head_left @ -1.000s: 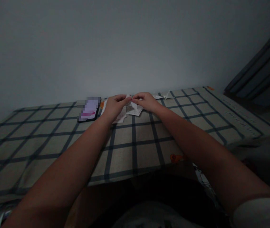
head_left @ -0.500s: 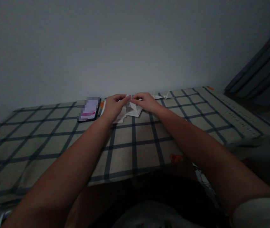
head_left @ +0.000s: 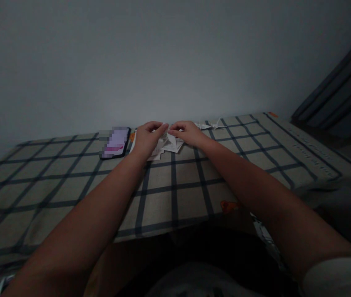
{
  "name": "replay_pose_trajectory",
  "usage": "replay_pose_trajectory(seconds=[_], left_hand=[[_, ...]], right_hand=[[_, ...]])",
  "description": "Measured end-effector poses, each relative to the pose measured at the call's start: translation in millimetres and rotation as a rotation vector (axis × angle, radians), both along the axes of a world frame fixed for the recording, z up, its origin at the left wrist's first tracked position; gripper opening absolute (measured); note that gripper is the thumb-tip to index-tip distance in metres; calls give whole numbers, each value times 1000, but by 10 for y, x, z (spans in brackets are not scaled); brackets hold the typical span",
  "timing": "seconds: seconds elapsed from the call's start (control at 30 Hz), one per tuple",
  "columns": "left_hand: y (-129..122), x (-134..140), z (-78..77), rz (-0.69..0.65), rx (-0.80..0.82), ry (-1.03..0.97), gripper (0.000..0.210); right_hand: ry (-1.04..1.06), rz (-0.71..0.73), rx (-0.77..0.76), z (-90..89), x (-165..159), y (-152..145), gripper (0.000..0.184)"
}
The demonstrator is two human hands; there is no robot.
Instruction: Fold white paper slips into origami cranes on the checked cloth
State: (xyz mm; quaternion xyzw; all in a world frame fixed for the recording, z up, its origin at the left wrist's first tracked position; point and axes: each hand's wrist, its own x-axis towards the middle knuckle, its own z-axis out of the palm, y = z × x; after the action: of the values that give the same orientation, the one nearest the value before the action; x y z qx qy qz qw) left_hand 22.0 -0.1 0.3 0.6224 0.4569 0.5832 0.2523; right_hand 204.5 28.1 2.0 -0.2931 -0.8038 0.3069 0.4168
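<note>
Both arms reach to the far side of the table [head_left: 175, 194], where the left hand [head_left: 147, 138] and the right hand [head_left: 188, 132] meet over a piece of folded white paper [head_left: 167, 144]. The paper lies at the far centre of the checked cloth, close to the wall [head_left: 163, 62].

Left hand: fingers curled, tips pinched on the upper left edge of the paper. Right hand: fingers curled, tips pinched on the upper right edge. The two sets of fingertips almost touch (a grip that suits pressing or forming a small crease between them). The lower part of the paper rests on the cloth, which gives the sheet support while the hands work the top edge.

A phone [head_left: 115, 142] lies just left of the left hand with its screen lit and facing up, probably kept there so it can be read while both hands are occupied. A small white folded paper figure [head_left: 214, 123] sits beyond and to the right of the right hand, apart from the working area. A dark curtain [head_left: 342, 99] hangs at far right.
</note>
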Motion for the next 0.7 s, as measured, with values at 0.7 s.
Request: replay_pose_trajectory(seconds=[0.7], left_hand=[[-43,16,75,1,-77,-78,41]], right_hand=[[-27,7,8,-21,3,2,26]])
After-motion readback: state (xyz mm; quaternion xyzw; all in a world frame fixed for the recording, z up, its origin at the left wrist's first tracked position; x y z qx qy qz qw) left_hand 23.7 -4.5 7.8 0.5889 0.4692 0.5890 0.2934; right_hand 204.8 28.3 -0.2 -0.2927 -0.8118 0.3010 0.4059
